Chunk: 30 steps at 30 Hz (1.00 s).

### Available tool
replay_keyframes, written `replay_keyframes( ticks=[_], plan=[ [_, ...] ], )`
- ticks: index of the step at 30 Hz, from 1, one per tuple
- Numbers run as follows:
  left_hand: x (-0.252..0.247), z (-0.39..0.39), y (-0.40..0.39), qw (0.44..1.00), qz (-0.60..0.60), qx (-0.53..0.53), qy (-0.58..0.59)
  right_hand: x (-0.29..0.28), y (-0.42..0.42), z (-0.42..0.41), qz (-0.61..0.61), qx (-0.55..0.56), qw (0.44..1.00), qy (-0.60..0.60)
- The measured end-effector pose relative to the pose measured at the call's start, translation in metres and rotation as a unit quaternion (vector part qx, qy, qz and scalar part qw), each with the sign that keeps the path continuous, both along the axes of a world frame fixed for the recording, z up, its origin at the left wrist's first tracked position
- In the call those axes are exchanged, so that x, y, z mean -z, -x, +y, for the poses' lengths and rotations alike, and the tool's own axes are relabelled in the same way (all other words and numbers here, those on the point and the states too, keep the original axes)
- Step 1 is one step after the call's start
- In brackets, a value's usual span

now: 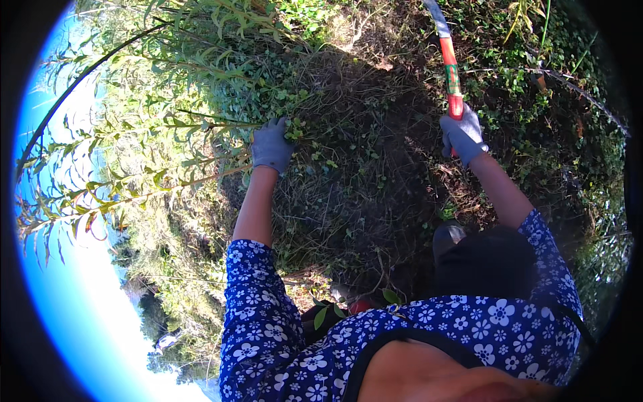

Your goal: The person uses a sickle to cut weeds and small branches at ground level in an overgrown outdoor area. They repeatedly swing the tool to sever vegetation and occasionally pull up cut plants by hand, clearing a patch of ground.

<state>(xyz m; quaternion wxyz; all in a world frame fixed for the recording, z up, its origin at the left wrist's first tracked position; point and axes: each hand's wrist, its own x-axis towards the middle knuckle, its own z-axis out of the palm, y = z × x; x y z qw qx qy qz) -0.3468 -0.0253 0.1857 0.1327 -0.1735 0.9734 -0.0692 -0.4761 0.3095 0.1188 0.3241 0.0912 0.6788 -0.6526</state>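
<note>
My left hand (273, 145), in a grey work glove, is closed around leafy plant stems (201, 125) near the ground. Their tall leafy tops stretch out to the left of the view. A small clump of green leaves (296, 129) shows beside its fingers. My right hand (463, 131), gloved the same way, grips the red handle (448, 53) of a curved-bladed cutting tool. A green label with writing wraps this handle. The metal blade (436, 17) points away from me and its end leaves the view at the top.
Dry grass and low weeds (341, 201) cover the ground between my hands. A dark arching stem (75, 83) curves across the left. A thin twig (577, 90) crosses the right side. My boot (447, 236) stands below my right hand. More tall plants (221, 55) stand ahead.
</note>
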Motion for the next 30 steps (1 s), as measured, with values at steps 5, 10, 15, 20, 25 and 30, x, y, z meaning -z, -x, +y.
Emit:
replay_keyframes(
  ticks=[5, 10, 15, 20, 25, 30],
  plan=[
    [0.014, -0.001, 0.008, 0.999, -0.017, 0.023, 0.032, 0.06, -0.007, 0.026, -0.034, -0.143, 0.986, -0.078],
    [0.005, -0.016, -0.012, 0.998, -0.026, -0.06, -0.024, 0.096, -0.167, 0.106, -0.119, -0.063, 0.985, -0.112],
    [-0.014, 0.018, -0.009, 0.989, 0.082, -0.084, -0.087, 0.046, -0.077, 0.044, -0.059, 0.074, 0.994, 0.055],
    [-0.045, 0.114, 0.021, 0.933, 0.308, 0.172, -0.068, 0.04, 0.015, 0.016, -0.02, -0.031, 0.999, -0.037],
    [0.035, 0.198, 0.073, 0.916, 0.166, 0.355, -0.087, 0.073, -0.014, 0.016, -0.032, -0.024, 0.999, 0.03],
    [0.093, 0.138, 0.12, 0.988, -0.009, 0.156, -0.007, 0.042, -0.044, 0.062, -0.022, -0.005, 0.997, -0.074]
  ],
)
